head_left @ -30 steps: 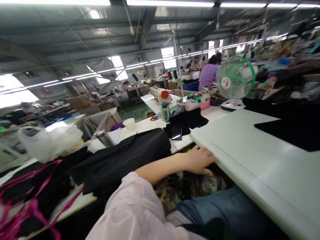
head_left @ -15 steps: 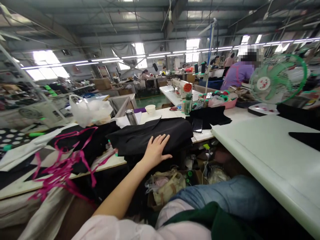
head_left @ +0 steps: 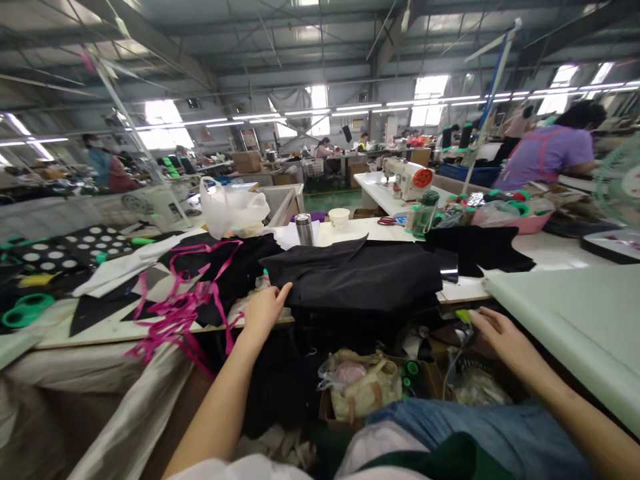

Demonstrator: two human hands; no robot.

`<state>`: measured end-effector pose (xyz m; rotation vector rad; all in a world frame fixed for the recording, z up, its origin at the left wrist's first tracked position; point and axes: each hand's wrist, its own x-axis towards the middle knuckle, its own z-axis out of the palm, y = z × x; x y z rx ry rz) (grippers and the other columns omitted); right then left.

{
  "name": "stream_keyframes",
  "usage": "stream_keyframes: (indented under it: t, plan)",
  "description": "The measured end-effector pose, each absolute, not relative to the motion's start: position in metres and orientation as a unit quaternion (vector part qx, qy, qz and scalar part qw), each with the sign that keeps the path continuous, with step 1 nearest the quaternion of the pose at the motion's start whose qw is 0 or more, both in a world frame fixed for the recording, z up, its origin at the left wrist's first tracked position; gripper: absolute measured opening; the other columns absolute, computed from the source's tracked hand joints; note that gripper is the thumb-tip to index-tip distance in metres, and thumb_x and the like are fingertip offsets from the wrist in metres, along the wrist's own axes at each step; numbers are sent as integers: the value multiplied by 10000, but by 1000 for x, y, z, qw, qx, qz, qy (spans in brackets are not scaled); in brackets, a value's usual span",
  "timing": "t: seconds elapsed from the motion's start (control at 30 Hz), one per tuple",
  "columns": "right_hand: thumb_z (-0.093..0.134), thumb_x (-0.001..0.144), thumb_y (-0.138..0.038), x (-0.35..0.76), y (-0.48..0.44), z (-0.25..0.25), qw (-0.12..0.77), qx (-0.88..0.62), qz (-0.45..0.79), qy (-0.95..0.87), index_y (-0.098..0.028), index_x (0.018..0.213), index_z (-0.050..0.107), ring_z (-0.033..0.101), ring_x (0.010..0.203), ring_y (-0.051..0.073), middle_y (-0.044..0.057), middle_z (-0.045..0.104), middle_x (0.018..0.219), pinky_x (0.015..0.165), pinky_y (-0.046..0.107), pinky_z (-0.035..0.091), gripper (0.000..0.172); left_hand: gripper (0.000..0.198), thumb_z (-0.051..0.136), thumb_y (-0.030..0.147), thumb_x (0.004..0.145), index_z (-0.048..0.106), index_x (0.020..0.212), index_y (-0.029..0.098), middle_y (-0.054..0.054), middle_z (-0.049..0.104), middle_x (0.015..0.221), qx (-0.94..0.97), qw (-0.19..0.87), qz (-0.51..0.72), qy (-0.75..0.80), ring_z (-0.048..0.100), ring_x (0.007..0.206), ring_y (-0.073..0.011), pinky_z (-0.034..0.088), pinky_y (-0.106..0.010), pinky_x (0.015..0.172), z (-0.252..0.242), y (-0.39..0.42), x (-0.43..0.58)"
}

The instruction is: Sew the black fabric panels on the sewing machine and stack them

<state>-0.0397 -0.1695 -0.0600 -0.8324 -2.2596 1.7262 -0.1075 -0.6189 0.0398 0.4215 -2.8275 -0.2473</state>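
My left hand (head_left: 265,312) is at the near left corner of a folded stack of black fabric (head_left: 355,280), with its fingertips on the fabric's edge. It does not visibly grip anything. My right hand (head_left: 495,337) reaches low on the right, below the edge of a white board (head_left: 565,333). Its fingertips are close to a small lime-green item (head_left: 463,315), which it may not be touching. Left of the stack, magenta binding (head_left: 200,283) lies across black cloth.
A beige bag (head_left: 365,387) sits in a box below the table. Behind the stack stand a steel flask (head_left: 304,229), a white cup (head_left: 339,217), a sewing machine (head_left: 407,179) and a pink tray (head_left: 515,220). A co-worker in a purple top (head_left: 547,153) sits far right.
The view has swung left and up. My left hand has moved left to the stack's corner. My right hand has come into view at the lower right.
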Motion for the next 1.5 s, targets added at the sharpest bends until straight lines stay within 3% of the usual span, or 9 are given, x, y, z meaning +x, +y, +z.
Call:
stream_keyframes:
  t: [0.2,0.37,0.57,0.7,0.87,1.07,1.23,1.4,1.5]
  plan:
    - [557,826,-732,-97,-211,-60,-36,-273,714,-644,-240,1398,454,598,1218,373,211,487,1457,899,519,570,761,273,622,380,884,637,1087,198,-128,670,1165,0,372,-89,-924,606,1132,-285,478,-403,959,40,-617,-126]
    - [644,804,-673,-117,-219,-61,-61,-310,753,-578,-325,1376,475,681,1008,305,127,616,1308,857,509,593,690,675,709,469,815,513,1395,184,-141,473,1500,-100,202,-49,-973,404,1402,-302,356,-442,1140,46,-593,-175]
    - [662,759,-715,-120,-226,-53,-93,-310,745,-583,-319,1361,491,693,924,279,127,647,1276,682,381,605,741,209,572,264,896,741,1007,212,-98,745,1052,-133,102,-22,-986,693,1015,-255,521,-336,890,62,-570,-223]
    - [639,769,-733,-126,-230,-52,-82,-296,747,-589,-266,1253,558,671,1011,271,123,661,1265,706,365,588,677,313,441,227,945,695,1113,156,-163,741,1049,-128,142,-32,-981,704,982,-311,518,-401,871,105,-552,-264]
    - [657,773,-710,-133,-229,-57,-65,-291,757,-582,-266,1210,595,660,1045,266,100,682,1220,710,362,575,626,379,365,219,974,632,1244,211,-87,701,1237,-223,237,-54,-944,651,1137,-246,462,-331,982,166,-486,-315]
    - [652,840,-616,-135,-226,-54,-79,-265,786,-552,-245,1196,629,683,1020,257,99,716,1171,722,334,567,515,395,312,231,998,603,1232,105,-215,693,1128,-215,320,-12,-922,649,1107,-352,474,-456,909,201,-409,-368]
    - [628,885,-550,-135,-222,-54,-81,-250,805,-532,-246,1201,644,683,1059,247,90,725,1178,807,344,554,439,397,282,164,997,561,1275,126,-235,644,1213,-232,293,11,-928,596,1205,-346,443,-471,946,184,-418,-395]
    - [625,875,-563,-133,-218,-59,-71,-255,797,-542,-255,1219,656,671,1090,276,94,736,1150,820,359,547,463,417,660,239,810,639,1223,190,-166,626,1324,-246,165,30,-955,572,1246,-319,433,-415,1013,132,-470,-384]
    - [581,881,-612,-136,-212,-59,-57,-264,779,-566,-260,1216,667,677,1065,279,96,740,1127,798,338,549,493,496,705,335,756,652,1228,193,-126,631,1343,-238,113,18,-964,576,1249,-271,419,-339,1050,104,-510,-348]
